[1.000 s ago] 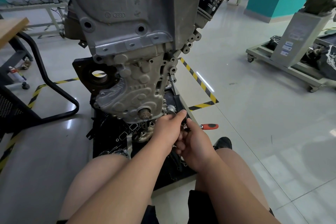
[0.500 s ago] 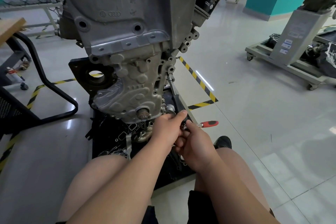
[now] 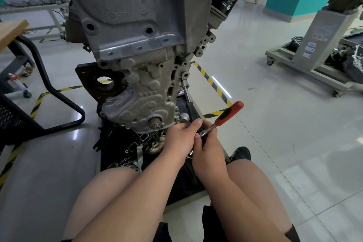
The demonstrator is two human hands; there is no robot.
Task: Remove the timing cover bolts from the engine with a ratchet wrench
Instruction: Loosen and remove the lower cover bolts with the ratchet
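The grey engine stands upright before me, its cast timing cover [image 3: 141,92] facing me with several bolt bosses. A ratchet wrench [image 3: 228,113] with a red and black handle slants up to the right from my hands. My right hand [image 3: 209,150] grips its chrome shaft near the head. My left hand [image 3: 181,137] curls around the head end at the cover's lower right corner, thumb on top. The socket and the bolt are hidden under my fingers. A crank stub [image 3: 155,123] sticks out just left of my left hand.
A black tray [image 3: 117,143] with gaskets and loose parts lies under the engine. A long extension bar [image 3: 189,102] leans along the engine's right side. A black chair frame [image 3: 49,84] is at left, a wheeled grey stand [image 3: 314,49] at right. My knees frame the bottom.
The ratchet handle has swung upward from nearly level to a steep slant up and right. Both hands stay at the cover's lower right corner.
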